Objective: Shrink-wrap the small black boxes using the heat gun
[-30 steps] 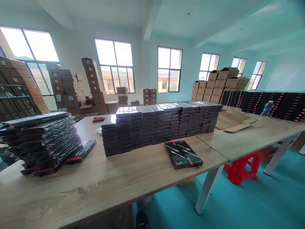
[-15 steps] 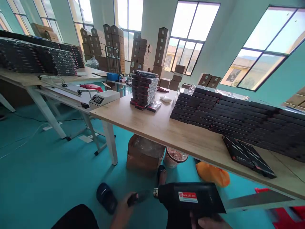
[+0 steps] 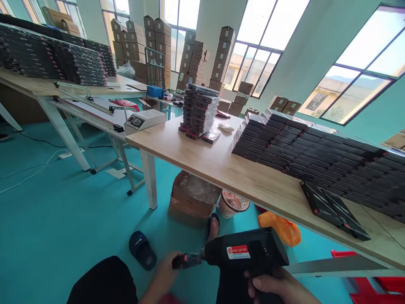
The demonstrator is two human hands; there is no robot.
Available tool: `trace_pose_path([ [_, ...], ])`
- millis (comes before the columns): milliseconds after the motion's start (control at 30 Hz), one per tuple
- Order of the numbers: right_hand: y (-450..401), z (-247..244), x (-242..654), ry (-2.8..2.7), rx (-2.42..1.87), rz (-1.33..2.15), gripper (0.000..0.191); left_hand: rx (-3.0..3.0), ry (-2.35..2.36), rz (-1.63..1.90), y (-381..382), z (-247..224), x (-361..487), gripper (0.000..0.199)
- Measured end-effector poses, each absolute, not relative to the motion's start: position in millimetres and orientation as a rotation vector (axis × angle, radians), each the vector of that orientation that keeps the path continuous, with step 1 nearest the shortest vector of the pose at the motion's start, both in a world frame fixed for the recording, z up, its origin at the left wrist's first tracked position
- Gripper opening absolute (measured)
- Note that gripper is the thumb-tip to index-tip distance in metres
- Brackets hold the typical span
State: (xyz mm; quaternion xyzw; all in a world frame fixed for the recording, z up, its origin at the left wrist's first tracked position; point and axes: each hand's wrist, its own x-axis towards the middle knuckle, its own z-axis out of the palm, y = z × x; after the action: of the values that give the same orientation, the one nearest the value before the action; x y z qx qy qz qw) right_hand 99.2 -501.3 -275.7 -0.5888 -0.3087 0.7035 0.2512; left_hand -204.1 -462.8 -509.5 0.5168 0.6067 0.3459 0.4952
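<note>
Black heat gun (image 3: 253, 251) in your right grip (image 3: 268, 285), black box (image 3: 186, 260) in your left grip (image 3: 167, 269), both held low in front of the worktop (image 3: 202, 156).
Your right fingers wrap the gun's handle; your left ones are closed on one end of the box, its other end at the nozzle, whether touching you cannot tell. Past the gun, the worktop's edge crosses your front, with an open carton (image 3: 180, 211), a waste basket (image 3: 228, 210) and an orange bag (image 3: 281, 230) beneath. A slipper (image 3: 142, 251) lies on the floor to your left. On top sit a film-wrapped stack (image 3: 202, 109), a white bundle (image 3: 226, 127), a long block of black boxes (image 3: 316, 147) and two flat boxes (image 3: 324, 207) near the edge.
</note>
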Motion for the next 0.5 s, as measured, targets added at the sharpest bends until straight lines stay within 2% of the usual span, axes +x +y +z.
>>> trace_pose_path([
  [200,-490,-292,76,-0.928,-1.522,1.989,0.04,1.177,1.441,0.79,-469,-500,-207,0.021],
  [400,-486,-291,103,-0.943,-1.589,1.914,0.043,0.986,1.275,0.796,-465,-493,-209,0.017],
  [500,-488,-292,110,-0.942,-1.615,1.921,0.04,0.907,1.2,0.815,-459,-493,-205,0.027],
])
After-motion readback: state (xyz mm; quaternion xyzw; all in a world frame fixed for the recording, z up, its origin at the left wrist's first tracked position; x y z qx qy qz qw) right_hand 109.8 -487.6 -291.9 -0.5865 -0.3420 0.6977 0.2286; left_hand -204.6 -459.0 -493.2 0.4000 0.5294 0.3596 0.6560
